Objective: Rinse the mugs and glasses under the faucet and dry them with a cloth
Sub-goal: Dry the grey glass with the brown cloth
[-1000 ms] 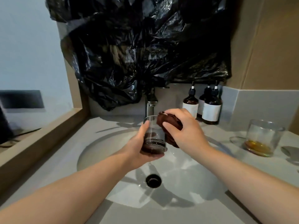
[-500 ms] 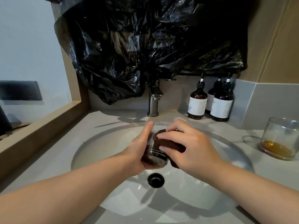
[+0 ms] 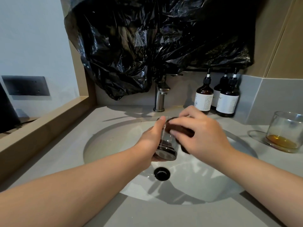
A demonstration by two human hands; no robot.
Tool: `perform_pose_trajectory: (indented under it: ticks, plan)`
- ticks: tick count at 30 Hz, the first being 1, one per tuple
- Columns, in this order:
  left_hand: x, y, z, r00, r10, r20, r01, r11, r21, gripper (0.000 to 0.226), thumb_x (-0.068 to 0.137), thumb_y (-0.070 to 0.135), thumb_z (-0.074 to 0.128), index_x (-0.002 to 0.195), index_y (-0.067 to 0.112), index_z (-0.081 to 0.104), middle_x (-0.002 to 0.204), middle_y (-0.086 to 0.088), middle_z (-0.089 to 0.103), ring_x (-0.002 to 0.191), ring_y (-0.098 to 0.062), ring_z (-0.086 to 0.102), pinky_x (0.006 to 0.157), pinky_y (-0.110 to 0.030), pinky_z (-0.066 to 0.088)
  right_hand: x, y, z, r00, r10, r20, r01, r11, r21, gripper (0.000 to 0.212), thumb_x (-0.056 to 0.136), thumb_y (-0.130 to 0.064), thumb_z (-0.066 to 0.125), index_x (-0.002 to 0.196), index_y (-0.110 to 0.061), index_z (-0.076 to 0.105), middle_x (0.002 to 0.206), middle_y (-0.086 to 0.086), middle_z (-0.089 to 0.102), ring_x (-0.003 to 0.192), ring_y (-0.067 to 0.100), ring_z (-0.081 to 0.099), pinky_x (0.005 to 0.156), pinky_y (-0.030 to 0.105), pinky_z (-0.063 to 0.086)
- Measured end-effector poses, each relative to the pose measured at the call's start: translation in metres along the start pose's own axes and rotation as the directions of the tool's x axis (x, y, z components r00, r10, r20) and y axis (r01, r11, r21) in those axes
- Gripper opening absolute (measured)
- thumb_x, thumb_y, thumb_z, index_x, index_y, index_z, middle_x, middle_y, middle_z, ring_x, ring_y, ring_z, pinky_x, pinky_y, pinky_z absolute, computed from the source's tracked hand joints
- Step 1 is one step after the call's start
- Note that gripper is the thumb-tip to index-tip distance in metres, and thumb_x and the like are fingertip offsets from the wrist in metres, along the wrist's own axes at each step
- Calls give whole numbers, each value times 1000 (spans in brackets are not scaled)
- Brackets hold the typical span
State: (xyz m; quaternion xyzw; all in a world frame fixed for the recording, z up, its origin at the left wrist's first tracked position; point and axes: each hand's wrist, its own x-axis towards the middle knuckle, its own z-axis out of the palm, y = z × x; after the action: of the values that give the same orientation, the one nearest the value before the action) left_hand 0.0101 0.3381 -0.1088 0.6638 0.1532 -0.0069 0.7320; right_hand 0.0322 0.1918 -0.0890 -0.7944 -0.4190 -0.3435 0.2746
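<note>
At the centre of the frame, over the sink (image 3: 114, 145), the glass tumbler (image 3: 165, 145) was gripped in the curled left hand (image 3: 150, 141), mouth tilted toward the faucet (image 3: 159, 99), the brown cloth (image 3: 182, 128) clutched in the right hand (image 3: 201, 136) being pressed against its right side, both carried farther from the spout than a second earlier.

Crumpled black plastic (image 3: 147, 46) hangs above a grey counter (image 3: 54, 154), between pale wall (image 3: 32, 38) and tan panels (image 3: 282, 38).
</note>
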Motion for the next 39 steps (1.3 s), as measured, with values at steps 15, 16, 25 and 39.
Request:
perform_pose_trajectory:
  ticks: [15, 16, 25, 39]
  plan:
    - [-2, 6, -6, 988, -25, 154, 55, 980, -189, 62, 82, 65, 54, 103, 8, 66, 78, -10, 72, 72, -25, 69, 67, -35, 57, -3, -2, -2, 994, 105, 38, -108, 990, 90, 25, 77, -34, 63, 99, -25, 69, 102, -14, 59, 90, 3, 56, 78, 28, 51]
    - [-1, 7, -8, 988, -25, 155, 52, 983, -175, 62, 81, 65, 55, 102, 7, 66, 76, -10, 72, 69, -24, 69, 65, -34, 57, -4, -4, -3, 992, 115, 45, -119, 988, 102, 25, 76, -33, 64, 100, -26, 68, 102, -15, 60, 91, 3, 57, 79, 28, 50]
    - [3, 4, -8, 992, 5, 128, 1, 999, -48, 65, 77, 71, 55, 103, 13, 65, 96, -14, 72, 86, -31, 69, 81, -45, 57, 8, -2, -2, 977, 209, -40, -210, 977, -33, 20, 82, -28, 67, 102, -27, 63, 98, -11, 57, 85, 12, 56, 75, 34, 50]
    - [5, 1, -3, 995, -16, -97, 20, 999, 46, 80, 78, 81, 36, 120, 16, 60, 105, -12, 69, 96, -32, 66, 87, -47, 55, -3, -8, -1, 996, -60, 61, 71, 979, -191, 18, 81, -35, 61, 88, -23, 72, 84, -5, 56, 60, 21, 57, 45, 31, 45]
